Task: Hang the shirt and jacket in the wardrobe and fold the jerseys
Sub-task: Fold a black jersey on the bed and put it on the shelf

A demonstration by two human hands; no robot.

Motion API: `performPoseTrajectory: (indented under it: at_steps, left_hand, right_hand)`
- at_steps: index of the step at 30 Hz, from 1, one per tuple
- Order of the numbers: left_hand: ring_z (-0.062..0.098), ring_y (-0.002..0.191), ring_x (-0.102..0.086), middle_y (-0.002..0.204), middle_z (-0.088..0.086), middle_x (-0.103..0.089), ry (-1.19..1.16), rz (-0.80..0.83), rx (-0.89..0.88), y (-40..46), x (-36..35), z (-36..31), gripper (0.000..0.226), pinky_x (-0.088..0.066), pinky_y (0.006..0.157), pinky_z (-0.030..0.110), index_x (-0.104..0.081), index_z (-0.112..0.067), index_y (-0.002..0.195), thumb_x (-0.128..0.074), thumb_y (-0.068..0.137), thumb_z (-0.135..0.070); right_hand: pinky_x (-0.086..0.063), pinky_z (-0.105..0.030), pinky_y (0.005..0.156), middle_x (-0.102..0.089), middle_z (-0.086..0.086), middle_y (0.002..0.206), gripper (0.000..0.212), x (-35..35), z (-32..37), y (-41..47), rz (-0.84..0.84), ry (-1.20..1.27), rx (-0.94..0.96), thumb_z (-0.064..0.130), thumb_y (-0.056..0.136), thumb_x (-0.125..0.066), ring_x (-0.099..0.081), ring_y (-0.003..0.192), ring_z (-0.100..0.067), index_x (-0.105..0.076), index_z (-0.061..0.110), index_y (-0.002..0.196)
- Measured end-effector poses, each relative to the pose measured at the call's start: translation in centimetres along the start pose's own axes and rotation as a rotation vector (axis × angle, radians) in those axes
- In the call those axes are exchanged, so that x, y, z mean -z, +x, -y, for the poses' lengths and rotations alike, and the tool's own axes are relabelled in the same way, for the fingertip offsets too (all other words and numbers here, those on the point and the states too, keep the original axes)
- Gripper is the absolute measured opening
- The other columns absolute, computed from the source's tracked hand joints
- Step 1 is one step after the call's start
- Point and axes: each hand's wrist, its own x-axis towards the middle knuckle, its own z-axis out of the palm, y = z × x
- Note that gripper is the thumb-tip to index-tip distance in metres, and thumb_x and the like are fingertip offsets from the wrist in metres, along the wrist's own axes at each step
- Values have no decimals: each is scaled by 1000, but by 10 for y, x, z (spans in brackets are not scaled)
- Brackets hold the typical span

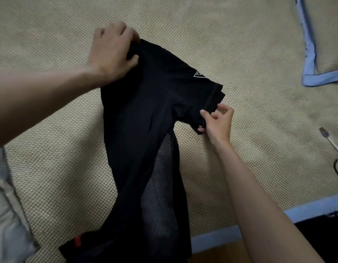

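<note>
A black jersey with a mesh side panel and a small white triangle logo lies lengthwise on a woven straw mat. My left hand grips the jersey's top edge at the collar or shoulder, fingers curled into the cloth. My right hand pinches the hem of the short sleeve on the jersey's right side. The jersey's lower part runs out of view at the bottom, where a small red tag shows.
The mat has a blue fabric border at its near edge. A second blue-edged mat lies at the top right. White cables lie at the right edge. Grey cloth sits at the lower left.
</note>
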Motion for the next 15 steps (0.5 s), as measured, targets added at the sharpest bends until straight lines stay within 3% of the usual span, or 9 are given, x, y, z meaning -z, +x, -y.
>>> performPoseTrajectory:
  at_steps: [3, 6, 10, 15]
  left_hand:
    - [35, 104, -57, 108, 10, -61, -51, 89, -126, -47, -1, -16, 27, -41, 91, 49, -57, -16, 109, -59, 88, -33]
    - [20, 86, -60, 92, -5, -62, -156, 210, -174, -108, 0, -35, 15, -46, 80, 42, -57, -22, 98, -59, 88, -32]
    - [5, 65, -56, 74, -14, -60, -312, 375, -11, -197, 1, -52, 13, -51, 66, 35, -56, -26, 89, -60, 90, -39]
    - [6, 73, -60, 79, -14, -61, -304, 692, 240, -306, -6, -54, 46, -51, 71, 34, -45, -30, 99, -59, 81, -70]
  right_hand:
    - [-59, -32, 53, -64, -14, 103, 44, 10, -9, -14, 8, 41, -14, 7, 93, -70, -65, 55, -14, -39, 20, 122]
    - [-60, -33, 56, -63, -11, 96, 36, 21, -17, -24, -11, 75, 11, 2, 94, -68, -65, 60, -17, -44, 19, 116]
    - [-61, -36, 61, -66, -10, 88, 23, 30, -30, -42, 8, 48, 42, 18, 95, -70, -65, 66, -19, -50, 18, 107]
    - [-52, -37, 65, -67, -6, 74, 12, 31, -79, -109, 205, -2, -52, 20, 93, -70, -61, 65, -19, -64, 10, 96]
